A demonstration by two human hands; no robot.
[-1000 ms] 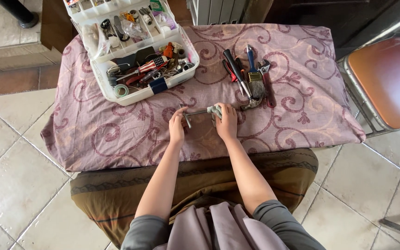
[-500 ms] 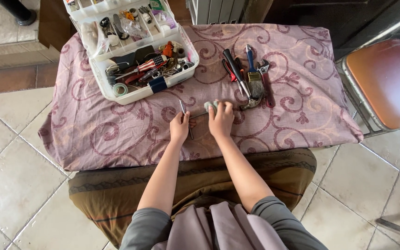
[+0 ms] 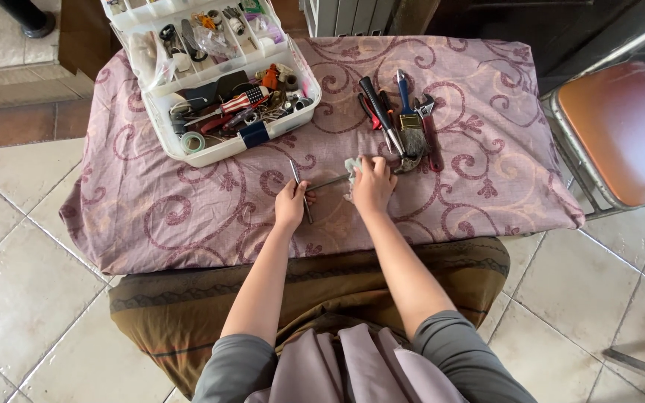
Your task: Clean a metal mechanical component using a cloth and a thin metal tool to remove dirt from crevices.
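- Open white tool box [image 3: 218,78] at the surface's far left.
- Hammer [image 3: 388,127], brush [image 3: 411,133], wrench [image 3: 431,134] lying together.
- Brown-seated chair [image 3: 625,127] to the right.

One camera on my head looks steeply down from fairly near over my arms onto the surface [image 3: 188,216], its far edge at top, tiled floor [image 3: 31,291] either side.
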